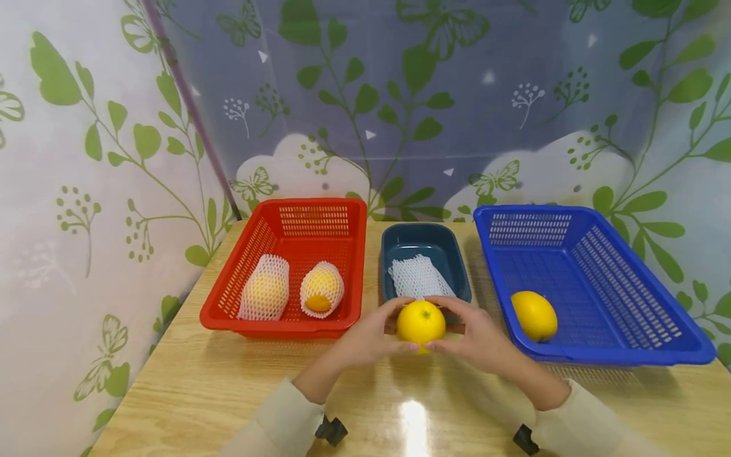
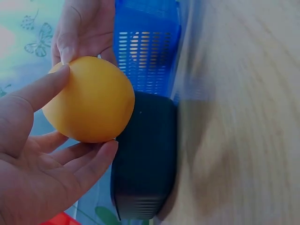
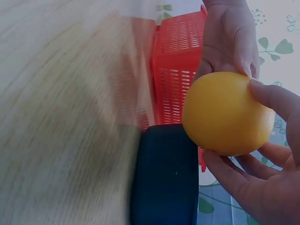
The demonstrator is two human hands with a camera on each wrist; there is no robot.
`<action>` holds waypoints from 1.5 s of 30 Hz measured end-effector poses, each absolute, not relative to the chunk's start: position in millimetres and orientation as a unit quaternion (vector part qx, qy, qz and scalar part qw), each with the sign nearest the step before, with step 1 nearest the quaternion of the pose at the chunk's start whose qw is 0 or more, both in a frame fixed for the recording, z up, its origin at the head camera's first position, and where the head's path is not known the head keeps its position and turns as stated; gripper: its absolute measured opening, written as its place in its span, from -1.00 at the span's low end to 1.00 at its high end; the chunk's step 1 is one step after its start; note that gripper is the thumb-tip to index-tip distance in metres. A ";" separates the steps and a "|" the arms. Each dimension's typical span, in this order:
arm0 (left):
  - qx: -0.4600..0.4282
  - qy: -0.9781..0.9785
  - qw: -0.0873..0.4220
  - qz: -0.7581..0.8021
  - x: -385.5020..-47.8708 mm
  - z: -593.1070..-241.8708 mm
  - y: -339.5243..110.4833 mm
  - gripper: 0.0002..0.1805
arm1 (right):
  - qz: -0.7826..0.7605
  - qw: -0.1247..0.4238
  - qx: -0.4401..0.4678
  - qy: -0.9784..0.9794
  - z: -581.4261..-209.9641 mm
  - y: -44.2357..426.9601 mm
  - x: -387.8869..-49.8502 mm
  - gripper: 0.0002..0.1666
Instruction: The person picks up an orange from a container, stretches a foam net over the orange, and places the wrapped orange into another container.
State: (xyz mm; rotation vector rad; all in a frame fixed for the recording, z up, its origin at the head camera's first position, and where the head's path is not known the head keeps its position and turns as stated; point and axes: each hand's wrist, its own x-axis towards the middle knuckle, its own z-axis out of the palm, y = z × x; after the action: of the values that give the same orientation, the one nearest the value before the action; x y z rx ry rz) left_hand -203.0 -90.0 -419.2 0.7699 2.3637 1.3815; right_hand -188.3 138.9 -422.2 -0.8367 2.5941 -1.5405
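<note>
My left hand (image 1: 368, 336) and right hand (image 1: 480, 336) are cupped round one yellow-orange fruit (image 1: 421, 325), thumbs on my side with their tips close together, fingers curled round its other sides. My forearms angle inward in pale sleeves (image 1: 280, 419), and the wrist views show the fruit lifted off the tabletop (image 1: 365, 412).

Just beyond my hands is a dark teal bin (image 1: 419, 235) with a crumpled white foam net (image 1: 419, 276) inside; my fingertips cover part of its near rim. By my left hand stands the near corner of a red basket (image 1: 320, 246), holding two foam-netted fruits (image 1: 265, 289). Near my right wrist is the corner of a blue basket (image 1: 588, 298), with a bare yellow fruit (image 1: 533, 316) at its nearest end. Strips of wood separate the bin from both baskets, and wider wood spreads between my forearms.
</note>
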 end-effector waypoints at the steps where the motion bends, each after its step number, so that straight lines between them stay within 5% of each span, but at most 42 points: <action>1: 0.267 0.822 0.152 0.479 -202.3 -420.9 -89.8 -0.19 | -0.490 0.009 -0.270 0.829 -423.4 138.9 -187.9 -0.23; 25: 0.247 0.821 0.191 0.477 -199.5 -443.4 -85.9 -0.22 | -0.480 0.089 -0.274 0.829 -445.9 141.0 -188.9 -0.20; 39: 0.241 0.807 0.201 0.500 -201.2 -444.7 -88.5 -0.31 | -0.475 0.093 -0.286 0.827 -445.3 144.5 -190.6 -0.22; 45: 0.247 0.797 0.205 0.511 -201.0 -445.5 -90.1 -0.30 | -0.483 0.052 -0.284 0.827 -434.6 145.6 -195.1 -0.28</action>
State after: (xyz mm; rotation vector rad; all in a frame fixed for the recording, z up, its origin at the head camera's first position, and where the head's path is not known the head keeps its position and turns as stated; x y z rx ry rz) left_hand -201.0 -90.1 -445.5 0.6888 2.2224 1.4256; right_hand -195.1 145.6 -434.6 -0.8628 2.5153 -1.4678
